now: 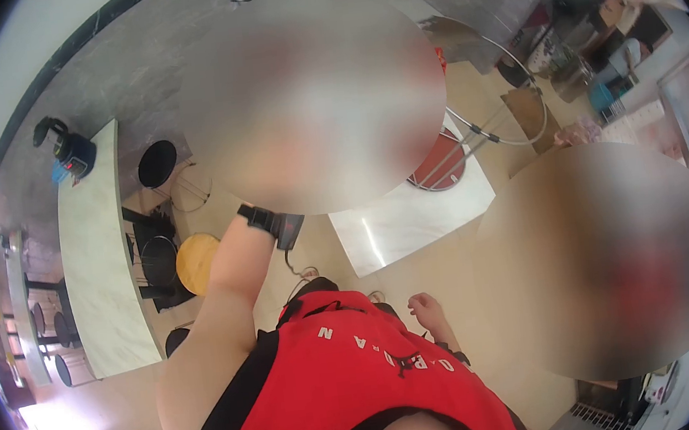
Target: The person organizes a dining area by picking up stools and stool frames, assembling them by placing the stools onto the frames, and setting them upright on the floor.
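Observation:
My left arm reaches up and forward, with a black device (273, 221) strapped at the wrist and a cable hanging from it. A large blurred patch hides my left hand, so its fingers and anything in them cannot be made out. Low at my right side hangs my right hand (427, 309), its fingers loosely bent and slightly apart, with nothing visible in them. A white table (389, 231) stands in front of me, partly under the blur. On it rests a round red stool seat (440, 161) with metal legs pointing up.
A long white table (100, 268) at the left carries a black appliance (76, 152). Black stools (158, 164) and a yellow round stool (197, 266) stand beside it. Cluttered shelves line the right, where another blurred patch covers part of the view. A laptop (589, 423) lies lower right.

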`<state>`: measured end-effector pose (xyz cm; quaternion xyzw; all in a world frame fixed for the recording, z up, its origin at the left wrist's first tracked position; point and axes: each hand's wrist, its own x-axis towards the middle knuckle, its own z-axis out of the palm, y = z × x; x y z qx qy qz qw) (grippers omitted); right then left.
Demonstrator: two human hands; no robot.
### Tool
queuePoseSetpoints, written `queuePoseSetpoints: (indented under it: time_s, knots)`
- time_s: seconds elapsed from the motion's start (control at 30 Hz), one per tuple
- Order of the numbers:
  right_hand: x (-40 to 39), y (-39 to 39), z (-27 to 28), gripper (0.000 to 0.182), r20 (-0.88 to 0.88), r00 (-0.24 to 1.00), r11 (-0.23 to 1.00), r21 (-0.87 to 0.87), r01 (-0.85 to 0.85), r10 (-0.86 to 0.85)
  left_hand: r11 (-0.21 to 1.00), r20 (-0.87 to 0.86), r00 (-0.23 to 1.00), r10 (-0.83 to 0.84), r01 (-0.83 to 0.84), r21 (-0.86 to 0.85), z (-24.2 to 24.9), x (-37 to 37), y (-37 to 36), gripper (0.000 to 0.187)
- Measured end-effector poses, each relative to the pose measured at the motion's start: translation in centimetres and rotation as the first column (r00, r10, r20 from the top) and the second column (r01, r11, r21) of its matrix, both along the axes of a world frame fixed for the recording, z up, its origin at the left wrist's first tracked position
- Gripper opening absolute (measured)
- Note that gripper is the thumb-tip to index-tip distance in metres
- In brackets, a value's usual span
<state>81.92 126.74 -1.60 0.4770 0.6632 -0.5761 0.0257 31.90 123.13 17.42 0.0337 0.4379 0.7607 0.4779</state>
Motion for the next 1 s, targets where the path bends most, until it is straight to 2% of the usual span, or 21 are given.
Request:
queuePoseSetpoints:
  time_s: [0.03,0.1,0.13,0.2,0.27,0.33,0.4,0.43,0.47,0.5,0.57,0.6,0.63,0.67,0.73,0.77,0.83,0.87,0.93,0.97,1.0]
  knots:
    - [-0.9,0.2,0.0,0.026,0.002,1.0,1.0,0.007,-0.024,0.024,1.0,0.002,1.0,0.024,-0.024,0.007,-1.5,-0.4,-2.0,0.019]
    - [-1.7,0.5,0.4,0.027,-0.008,0.984,0.984,-0.008,-0.178,0.178,0.995,-0.073,0.997,0.001,-0.008,-0.095,-4.5,0.3,-6.6,0.021]
    - [-1.4,0.8,0.5,0.027,0.009,0.973,0.973,-0.017,-0.23,0.23,0.993,-0.055,0.997,0.054,-0.059,-0.101,-5.9,1.8,-9.1,0.021]
    - [-3.7,2.2,0.2,0.028,0.081,0.882,0.879,0.078,-0.471,0.465,0.903,-0.363,0.932,0.007,-0.161,-0.397,-6.8,3.8,-14.8,0.019]
    - [-5.4,3.3,1.2,0.029,0.014,0.817,0.817,-0.004,-0.577,0.577,0.711,-0.447,0.893,-0.06,-0.276,-0.647,-5.8,8.6,-20.8,0.021]
    - [-6.2,5.2,-2.0,0.03,-0.059,0.761,0.759,-0.057,-0.648,0.646,0.566,-0.444,0.892,-0.083,-0.325,-0.758,-9.8,13.5,-28.0,0.026]
    - [-8.6,5.8,-2.5,0.031,0.029,0.733,0.719,-0.225,-0.657,0.679,0.377,-0.477,0.877,0.066,-0.464,-0.801,-12.3,21.3,-34.8,0.03]
    - [-9.3,5.7,-3.9,0.031,0.017,0.613,0.598,-0.248,-0.763,0.79,0.278,-0.472,0.859,0.196,-0.511,-0.814,-14.0,27.0,-38.4,0.03]
    - [-9.4,5.9,-5.9,0.031,0.076,0.535,0.531,-0.301,-0.792,0.841,0.101,-0.468,0.841,0.272,-0.508,-0.855,-15.7,33.0,-41.2,0.03]
    - [-10.4,5.2,-7.3,0.032,0.132,0.467,0.483,-0.339,-0.807,0.874,-0.06,-0.469,0.819,0.33,-0.477,-0.877,-17.2,38.3,-43.0,0.03]
    - [-11.8,1.2,-8.3,0.033,0.129,0.294,0.321,-0.407,-0.855,0.947,-0.219,-0.465,0.667,0.582,-0.422,-0.88,-21.9,52.3,-46.3,0.032]
    - [-11.7,0.2,-7.9,0.034,0.159,0.2,0.253,-0.469,-0.846,0.967,-0.124,-0.316,0.531,0.786,-0.365,-0.923,-22.1,59.0,-46.6,0.035]
    - [-12.5,-2.1,-5.8,0.037,0.153,0.085,0.146,-0.449,-0.882,0.985,-0.113,-0.235,0.398,0.887,-0.307,-0.945,-23.9,65.3,-46.1,0.035]
    - [-13.3,-5.1,-4.9,0.037,0.164,-0.017,0.057,-0.436,-0.898,0.986,-0.146,-0.197,0.358,0.913,-0.164,-0.976,-22.6,70.9,-45.2,0.032]
    - [-13.1,-8.0,-4.1,0.042,0.077,-0.068,-0.027,-0.439,-0.898,0.995,-0.409,-0.327,0.405,0.854,0.132,-0.903,-26.3,82.7,-40.0,0.032]
    - [-12.8,-9.2,-3.9,0.042,0.099,-0.154,-0.097,-0.436,-0.895,0.983,-0.376,-0.31,0.326,0.893,0.163,-0.912,-27.9,87.8,-37.0,0.032]
    - [-12.3,-12.1,-4.2,0.042,0.097,-0.109,-0.058,-0.427,-0.903,0.989,-0.33,-0.261,0.374,0.89,0.132,-0.935,-30.1,95.3,-32.4,0.032]
    - [-13.7,-11.9,-4.9,0.042,0.12,-0.174,-0.107,-0.429,-0.897,0.977,-0.298,-0.239,0.314,0.919,0.154,-0.942,-30.2,95.5,-29.6,0.032]
    - [-11.9,-13.2,-6.6,0.038,0.196,-0.009,0.073,-0.408,-0.91,0.981,-0.063,-0.059,0.131,0.99,0.028,-0.998,-28.0,98.0,-27.0,0.03]
    - [-13.7,-12.2,-12.8,0.039,0.225,-0.089,0.033,-0.485,-0.874,0.97,-0.001,-0.003,0.044,0.999,-0.033,-0.999,-25.3,97.7,-26.2,0.03]
    - [-12.9,-12.8,-14.2,0.039,0.263,-0.223,-0.094,-0.427,-0.899,0.939,0.041,0.045,-0.036,0.998,-0.108,-0.993,-23.1,98.1,-26.2,0.03]
